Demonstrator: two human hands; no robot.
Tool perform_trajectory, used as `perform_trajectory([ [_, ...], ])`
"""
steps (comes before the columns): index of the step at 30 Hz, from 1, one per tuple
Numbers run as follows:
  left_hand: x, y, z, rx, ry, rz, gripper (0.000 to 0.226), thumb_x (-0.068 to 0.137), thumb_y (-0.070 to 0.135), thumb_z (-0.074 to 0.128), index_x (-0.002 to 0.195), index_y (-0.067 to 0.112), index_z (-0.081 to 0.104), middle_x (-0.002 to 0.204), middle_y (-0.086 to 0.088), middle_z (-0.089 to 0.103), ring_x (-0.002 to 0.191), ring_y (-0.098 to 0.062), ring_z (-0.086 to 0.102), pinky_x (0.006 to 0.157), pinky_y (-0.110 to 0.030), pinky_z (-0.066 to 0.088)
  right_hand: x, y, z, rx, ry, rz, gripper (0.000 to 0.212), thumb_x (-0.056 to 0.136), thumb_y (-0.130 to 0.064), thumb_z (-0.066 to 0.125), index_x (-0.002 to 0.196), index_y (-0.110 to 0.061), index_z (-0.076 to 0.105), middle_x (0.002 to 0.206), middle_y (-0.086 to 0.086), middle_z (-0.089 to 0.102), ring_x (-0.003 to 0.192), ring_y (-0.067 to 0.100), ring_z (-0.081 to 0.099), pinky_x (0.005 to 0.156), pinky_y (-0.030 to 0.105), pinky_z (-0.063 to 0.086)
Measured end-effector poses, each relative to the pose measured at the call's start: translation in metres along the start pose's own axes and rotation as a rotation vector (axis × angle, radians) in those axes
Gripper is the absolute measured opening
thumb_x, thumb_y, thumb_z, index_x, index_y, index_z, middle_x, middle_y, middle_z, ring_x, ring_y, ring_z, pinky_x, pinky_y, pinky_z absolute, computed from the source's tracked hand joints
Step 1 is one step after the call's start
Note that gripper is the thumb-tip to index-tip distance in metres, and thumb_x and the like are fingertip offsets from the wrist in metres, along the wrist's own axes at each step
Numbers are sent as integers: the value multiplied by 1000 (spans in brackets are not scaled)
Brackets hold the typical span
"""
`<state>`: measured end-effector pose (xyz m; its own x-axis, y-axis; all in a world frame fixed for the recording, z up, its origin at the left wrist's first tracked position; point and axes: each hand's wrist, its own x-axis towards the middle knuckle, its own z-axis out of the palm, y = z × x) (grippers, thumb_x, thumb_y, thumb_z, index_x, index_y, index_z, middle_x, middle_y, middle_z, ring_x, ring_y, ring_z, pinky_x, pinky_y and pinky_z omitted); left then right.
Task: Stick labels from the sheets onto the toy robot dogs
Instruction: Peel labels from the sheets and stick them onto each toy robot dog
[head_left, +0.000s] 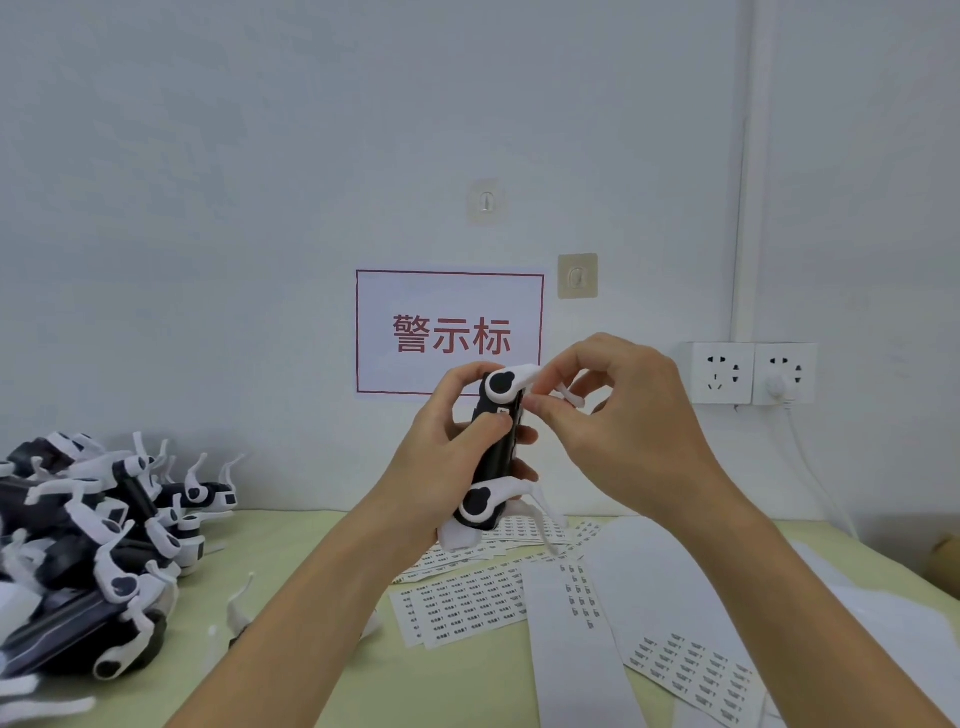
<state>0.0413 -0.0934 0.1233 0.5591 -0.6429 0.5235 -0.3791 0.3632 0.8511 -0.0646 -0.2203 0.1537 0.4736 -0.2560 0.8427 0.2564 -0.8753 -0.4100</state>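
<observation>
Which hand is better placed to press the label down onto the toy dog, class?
Right. The right hand pinches at the label spot on the toy dog with its fingers, while the left hand grips the body, steadying it.

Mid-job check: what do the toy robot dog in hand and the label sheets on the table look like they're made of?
Toy robot dog: probably hard moulded plastic, a glossy black body with smooth white legs; the left hand grips it without denting it. Label sheets: likely thin white paper on a backing, matte, lying flat and overlapping, with corners slightly lifted.
</observation>
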Motion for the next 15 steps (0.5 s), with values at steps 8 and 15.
perform_trajectory([
  [8, 2, 2, -2, -57, -30, -8, 41, 83, 13, 55, 120, 33, 58, 94, -13, 72, 75, -32, 69, 73, -41, 55, 1, 0, -4, 7, -5, 5, 17, 78, -21, 82, 73, -30, 69, 86, -13, 67, 77, 5, 59, 61, 6, 43],
  [15, 3, 0, -1, -2, 34, -3, 35, 100, 8, 46, 115, 37, 60, 92, -12, 73, 73, -31, 71, 67, -37, 55, 1, 1, -5, 10, -30, 9, 19, 77, -22, 83, 71, -31, 67, 83, -15, 66, 75, 6, 60, 60, 8, 43],
])
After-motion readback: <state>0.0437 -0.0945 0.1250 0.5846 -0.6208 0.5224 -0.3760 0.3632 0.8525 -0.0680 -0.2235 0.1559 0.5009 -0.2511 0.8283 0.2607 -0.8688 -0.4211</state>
